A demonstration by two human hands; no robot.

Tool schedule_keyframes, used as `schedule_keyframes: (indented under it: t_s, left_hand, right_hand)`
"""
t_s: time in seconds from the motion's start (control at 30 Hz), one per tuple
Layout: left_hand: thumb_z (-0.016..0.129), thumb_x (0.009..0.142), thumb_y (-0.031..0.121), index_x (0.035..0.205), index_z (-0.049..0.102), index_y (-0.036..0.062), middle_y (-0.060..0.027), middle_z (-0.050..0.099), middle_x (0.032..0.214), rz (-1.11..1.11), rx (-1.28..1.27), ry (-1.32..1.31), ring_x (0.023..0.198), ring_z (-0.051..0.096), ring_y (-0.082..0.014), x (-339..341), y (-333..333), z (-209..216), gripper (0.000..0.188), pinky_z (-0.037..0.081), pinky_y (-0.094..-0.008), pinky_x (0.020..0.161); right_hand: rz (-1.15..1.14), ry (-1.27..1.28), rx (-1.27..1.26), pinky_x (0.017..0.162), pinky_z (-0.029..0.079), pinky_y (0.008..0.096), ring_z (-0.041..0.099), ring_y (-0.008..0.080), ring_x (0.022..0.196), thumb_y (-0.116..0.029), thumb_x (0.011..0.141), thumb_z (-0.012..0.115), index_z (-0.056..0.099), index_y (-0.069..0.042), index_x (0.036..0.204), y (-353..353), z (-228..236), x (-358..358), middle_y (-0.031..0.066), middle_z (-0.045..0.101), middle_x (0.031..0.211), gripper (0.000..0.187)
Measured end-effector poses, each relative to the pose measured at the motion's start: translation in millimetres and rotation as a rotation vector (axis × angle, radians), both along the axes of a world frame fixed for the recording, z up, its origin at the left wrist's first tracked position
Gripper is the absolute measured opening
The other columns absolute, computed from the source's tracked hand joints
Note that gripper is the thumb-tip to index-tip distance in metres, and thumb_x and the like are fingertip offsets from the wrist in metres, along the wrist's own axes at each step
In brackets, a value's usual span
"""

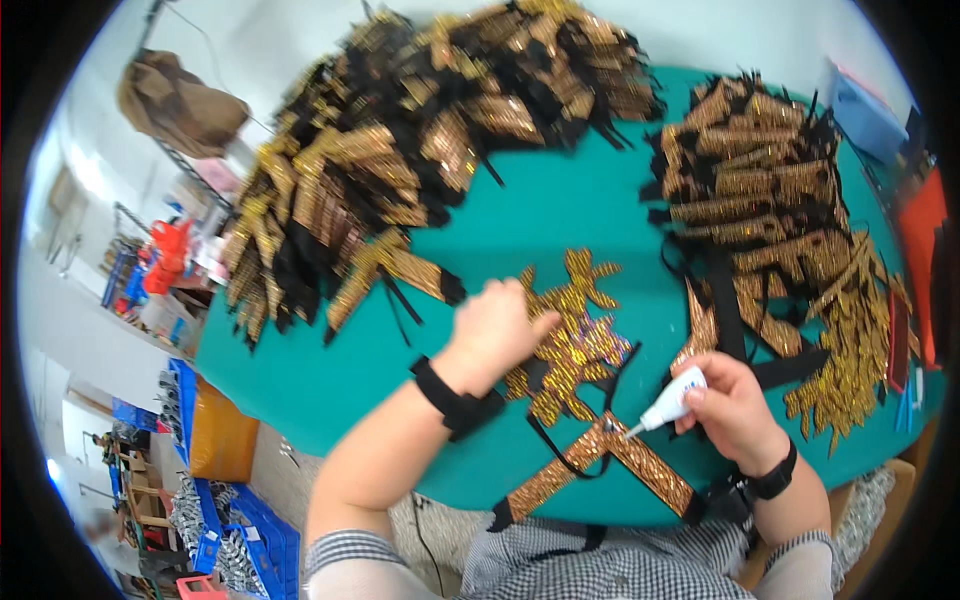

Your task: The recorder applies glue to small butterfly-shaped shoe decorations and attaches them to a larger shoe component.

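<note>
on the far left, a big heap of gold-glitter and black ribbon pieces [400,150] is lying across the back of the teal table [560,210], and its loose black tails are trailing toward the work area; a careless sweep of the forearm could be dragging them into wet glue. the left hand [495,330] is pressing down, fingers curled and flat, on a stack of gold glitter bow shapes [575,340] in the middle of the table; if that pressure is slipping, the layers could be shifting out of line. nearer the front edge, two gold glitter strips crossed in an inverted v [600,460] are lying with a thin black cord looping over them; the cord could be catching in the adhesive. the right hand [730,405] is closing around a small white glue bottle [672,398], nozzle pointing at the crossing of the strips; too hard a squeeze could be flooding the glitter or the teal cloth. on the right, another pile of finished gold pieces [770,180] is sitting close enough for drips to be reaching it.
</note>
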State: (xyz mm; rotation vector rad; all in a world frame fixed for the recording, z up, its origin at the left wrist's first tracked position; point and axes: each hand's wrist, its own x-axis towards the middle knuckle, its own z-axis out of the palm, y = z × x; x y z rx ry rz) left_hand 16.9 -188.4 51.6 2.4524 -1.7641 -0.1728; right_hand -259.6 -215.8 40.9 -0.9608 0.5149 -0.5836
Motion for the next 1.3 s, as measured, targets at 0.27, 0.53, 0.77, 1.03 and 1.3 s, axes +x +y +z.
schedule_keyframes:
  t_s: [0.27,0.53,0.77,1.03,1.3]
  left_hand:
    - [0.067,0.068,0.022,0.088,0.055,0.0031,-0.0113,0.06,0.078,0.002,-0.021,0.357,0.072,0.06,-0.0223,-10.1,10.8,-2.4,0.03,0.048,-0.0313,0.066]
    - [0.072,0.071,0.015,0.084,0.052,0.0023,0.0005,0.053,0.063,0.211,-0.11,0.8,0.057,0.052,-0.0095,3.1,16.5,-5.1,0.027,0.043,-0.0258,0.049]
    - [0.067,0.07,0.036,0.067,0.058,-0.0007,-0.0152,0.06,0.063,0.042,-0.012,0.197,0.062,0.06,-0.026,-13.3,7.7,1.4,0.038,0.047,-0.0351,0.059]
    - [0.067,0.07,0.038,0.077,0.059,-0.0034,-0.0165,0.061,0.073,0.092,-0.142,0.057,0.069,0.06,-0.0286,-9.8,16.6,-5.2,0.043,0.048,-0.0364,0.064]
    - [0.061,0.068,0.02,0.082,0.062,0.0001,-0.02,0.062,0.081,0.004,-0.026,0.136,0.08,0.06,-0.0339,-13.0,16.0,-3.4,0.024,0.049,-0.0392,0.073]
  right_hand:
    - [-0.002,-0.039,-0.014,0.06,0.049,0.0261,0.056,0.0126,0.065,-0.006,0.081,0.057,0.053,0.003,0.102,3.5,3.3,-5.2,0.0093,0.059,0.085,0.023]
    - [-0.004,-0.01,-0.043,0.059,0.048,0.0239,0.055,0.0112,0.065,-0.008,0.081,0.058,0.053,0.003,0.105,-4.7,1.2,-3.1,0.0078,0.059,0.087,0.027]
    - [0.002,0.006,-0.059,0.059,0.046,0.0211,0.054,0.0088,0.065,-0.012,0.082,0.059,0.054,0.001,0.105,-7.3,1.8,1.5,0.0068,0.059,0.088,0.027]
    - [0.0,0.004,-0.069,0.059,0.046,0.0212,0.054,0.0087,0.064,-0.011,0.081,0.058,0.054,0.001,0.104,-4.6,3.4,4.5,0.0069,0.059,0.089,0.026]
    - [-0.012,0.007,-0.054,0.058,0.046,0.0216,0.054,0.0094,0.062,-0.01,0.081,0.058,0.054,0.001,0.102,-2.9,0.1,-2.6,0.0061,0.058,0.083,0.024]
